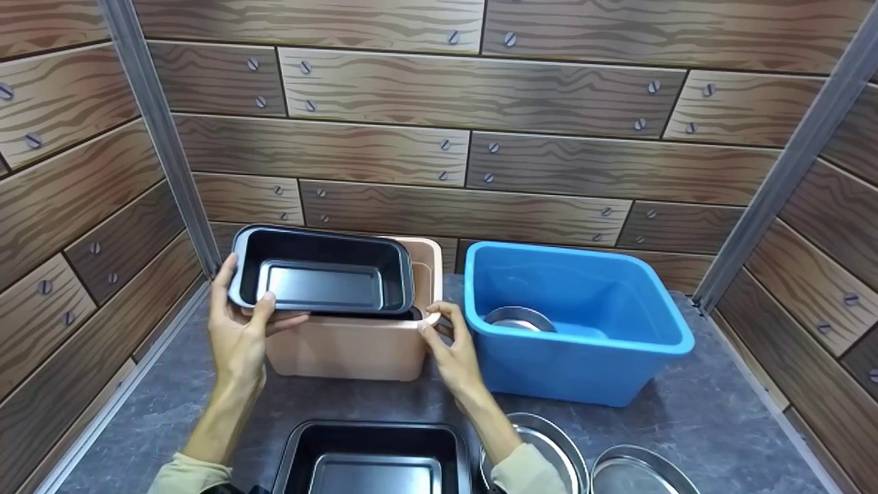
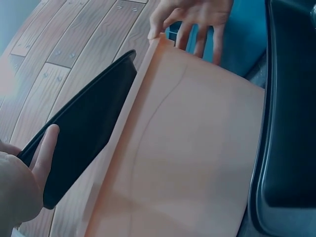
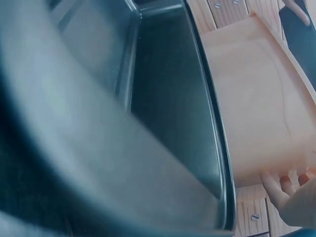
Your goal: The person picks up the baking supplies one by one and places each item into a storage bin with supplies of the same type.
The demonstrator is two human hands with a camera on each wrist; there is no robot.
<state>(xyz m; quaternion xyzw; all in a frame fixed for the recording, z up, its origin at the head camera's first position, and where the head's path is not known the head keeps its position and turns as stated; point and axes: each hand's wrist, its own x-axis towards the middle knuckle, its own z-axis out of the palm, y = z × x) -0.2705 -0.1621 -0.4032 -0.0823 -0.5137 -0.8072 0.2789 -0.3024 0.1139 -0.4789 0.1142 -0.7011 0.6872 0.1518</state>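
My left hand (image 1: 240,336) grips the left end of a black loaf pan (image 1: 322,271), thumb on the near rim and other fingers beneath. The pan is held over the beige plastic bin (image 1: 346,350), tilted so its inside faces me. My right hand (image 1: 453,350) pinches the bin's near right corner between thumb and fingers. Under the loaf pan, a dark edge (image 1: 413,313) shows inside the bin; the rest of the bin's inside is mostly hidden. In the left wrist view the loaf pan (image 2: 89,123) rises above the bin's rim.
A blue bin (image 1: 555,367) stands right of the beige one, with a round metal pan (image 1: 519,318) inside. In front lie a black rectangular baking pan (image 1: 376,431) and two round metal pans, one (image 1: 549,446) partly behind my right forearm, the other (image 1: 641,473) further right. Wood-patterned walls enclose the table.
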